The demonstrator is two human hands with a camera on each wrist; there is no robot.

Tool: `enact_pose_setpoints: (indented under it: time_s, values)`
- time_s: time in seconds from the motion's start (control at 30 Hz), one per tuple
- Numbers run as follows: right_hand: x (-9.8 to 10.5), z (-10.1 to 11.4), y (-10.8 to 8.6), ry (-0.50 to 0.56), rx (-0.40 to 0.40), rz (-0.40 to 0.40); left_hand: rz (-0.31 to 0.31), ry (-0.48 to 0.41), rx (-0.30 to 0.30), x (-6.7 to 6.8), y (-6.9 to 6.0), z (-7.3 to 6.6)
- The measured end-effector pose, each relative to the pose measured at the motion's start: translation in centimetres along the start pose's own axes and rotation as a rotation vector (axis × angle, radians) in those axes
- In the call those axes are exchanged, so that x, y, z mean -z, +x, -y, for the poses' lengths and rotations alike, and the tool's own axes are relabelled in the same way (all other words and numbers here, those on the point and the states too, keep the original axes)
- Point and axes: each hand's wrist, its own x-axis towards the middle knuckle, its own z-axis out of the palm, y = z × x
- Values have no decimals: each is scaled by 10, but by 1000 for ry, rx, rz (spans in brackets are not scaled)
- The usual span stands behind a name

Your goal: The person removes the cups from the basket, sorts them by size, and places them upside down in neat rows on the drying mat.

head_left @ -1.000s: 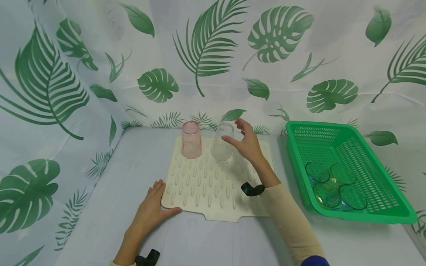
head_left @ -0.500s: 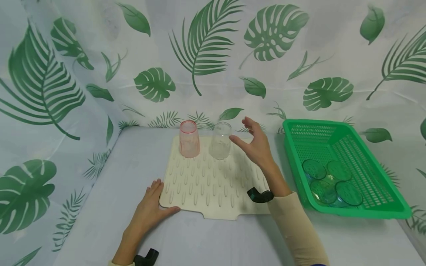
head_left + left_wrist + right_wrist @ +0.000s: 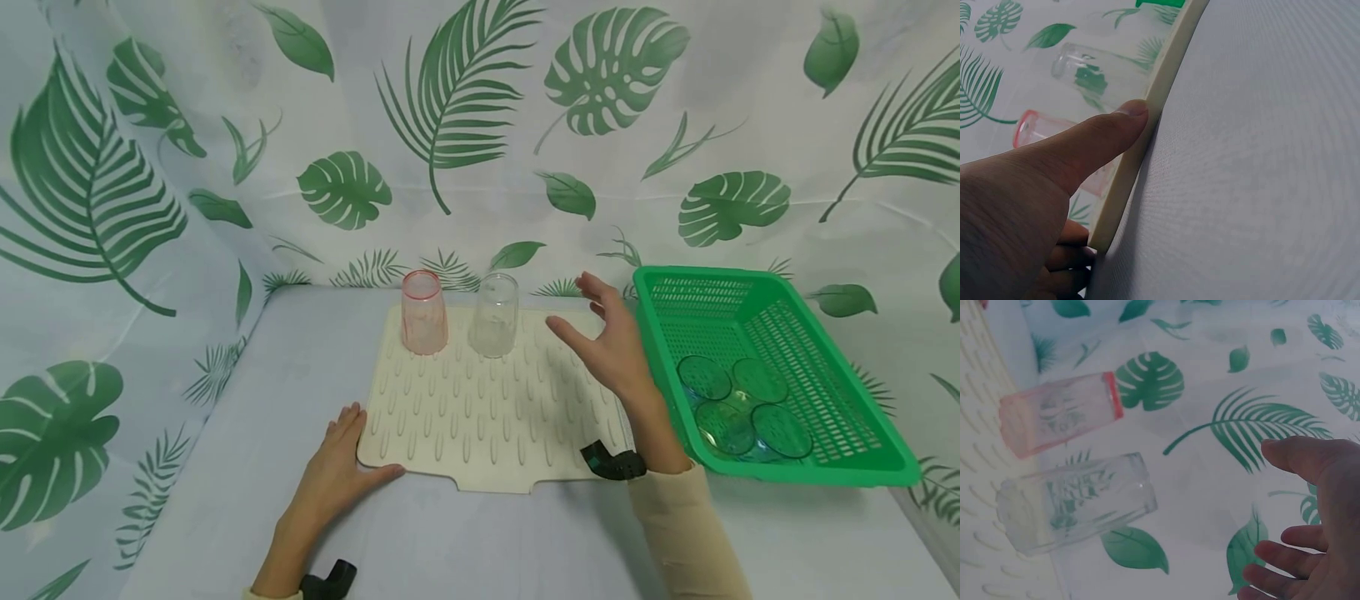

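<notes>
A cream ridged mat (image 3: 480,417) lies on the table. Along its back edge stand a pink-rimmed glass (image 3: 424,317) and, to its right, a clear glass (image 3: 494,318). My left hand (image 3: 335,475) rests at the mat's front left corner; in the left wrist view its thumb touches the mat's edge (image 3: 1124,187). My right hand (image 3: 611,342) hovers over the mat's right side, empty, thumb and fingers spread apart. The right wrist view shows this hand (image 3: 1316,519) apart from the clear glass (image 3: 1085,500) and the pink-rimmed glass (image 3: 1063,412).
A green plastic basket (image 3: 847,367) stands right of the mat, close to my right forearm, with several tinted glasses (image 3: 782,432) in its near left part. A leaf-patterned sheet (image 3: 480,217) rises behind the table and on its left side.
My right hand has moved right, away from the clear glass, which stays standing on the mat. My left hand keeps its place at the mat's corner. The head view has shifted slightly.
</notes>
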Motion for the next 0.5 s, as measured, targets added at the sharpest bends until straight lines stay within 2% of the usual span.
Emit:
enact_pose_setpoints:
  time_s: [0.17,0.5]
  values:
    - [10,-1,-8,-52,1,-25,-9,6,-6,0,0,0]
    - [39,0,-26,-98,-73,-77,5,0,0,0,0,0]
